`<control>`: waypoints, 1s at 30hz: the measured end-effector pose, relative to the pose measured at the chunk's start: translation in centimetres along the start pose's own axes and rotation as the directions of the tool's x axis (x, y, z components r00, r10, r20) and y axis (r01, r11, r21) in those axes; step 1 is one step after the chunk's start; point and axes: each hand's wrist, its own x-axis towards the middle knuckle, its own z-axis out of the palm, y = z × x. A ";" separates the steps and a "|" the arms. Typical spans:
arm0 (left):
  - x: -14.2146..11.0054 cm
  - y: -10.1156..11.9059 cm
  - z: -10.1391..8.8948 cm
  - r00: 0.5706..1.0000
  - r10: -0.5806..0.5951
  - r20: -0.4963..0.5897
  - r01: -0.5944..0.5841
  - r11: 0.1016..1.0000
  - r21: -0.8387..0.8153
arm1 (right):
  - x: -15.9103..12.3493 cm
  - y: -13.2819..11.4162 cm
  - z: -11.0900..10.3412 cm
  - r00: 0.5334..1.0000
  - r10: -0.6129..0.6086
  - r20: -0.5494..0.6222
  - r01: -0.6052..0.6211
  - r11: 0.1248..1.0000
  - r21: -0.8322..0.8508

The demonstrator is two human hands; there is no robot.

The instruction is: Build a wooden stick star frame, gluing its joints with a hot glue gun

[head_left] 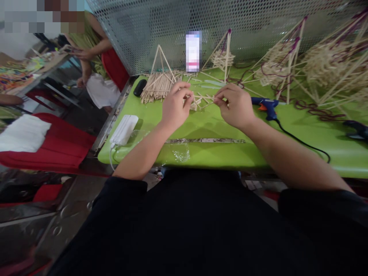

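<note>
My left hand point(176, 107) is closed, thumb and fingertips together at the edge of a small lattice of short wooden sticks point(196, 103) on the green table. My right hand point(236, 105) pinches the end of a thin wooden stick point(209, 104), which points left toward the lattice. Just right of that hand lies a blue glue gun point(268, 108) with an orange trigger. A heap of loose wooden sticks point(155, 89) is beyond my left hand, with a stick triangle point(160, 57) standing over it. Translucent glue sticks point(214, 82) lie behind my hands.
Stick pyramids point(289, 65) with purple cord stand at the back right. A phone point(192, 51) leans on the perforated metal screen point(161, 30). A white power bank point(124, 129) with a cable sits front left. A patterned strip point(207, 140) lies near the front edge. Another person point(94, 50) sits at left.
</note>
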 end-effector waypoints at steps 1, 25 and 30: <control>0.0 -0.2 0.1 1.000 0.010 -0.009 -0.011 1.000 -0.004 | 0.0 0.0 0.0 1.000 -0.003 -0.008 0.003 1.000 -0.002; 0.5 0.8 -0.6 0.999 -0.052 0.008 0.052 0.999 -0.013 | 0.0 -0.7 -0.5 1.000 0.008 -0.005 -0.008 1.000 0.009; 0.4 0.5 -0.4 0.999 -0.050 -0.003 0.050 0.999 -0.007 | 0.0 -0.8 -0.5 1.000 0.015 0.004 -0.015 0.999 0.028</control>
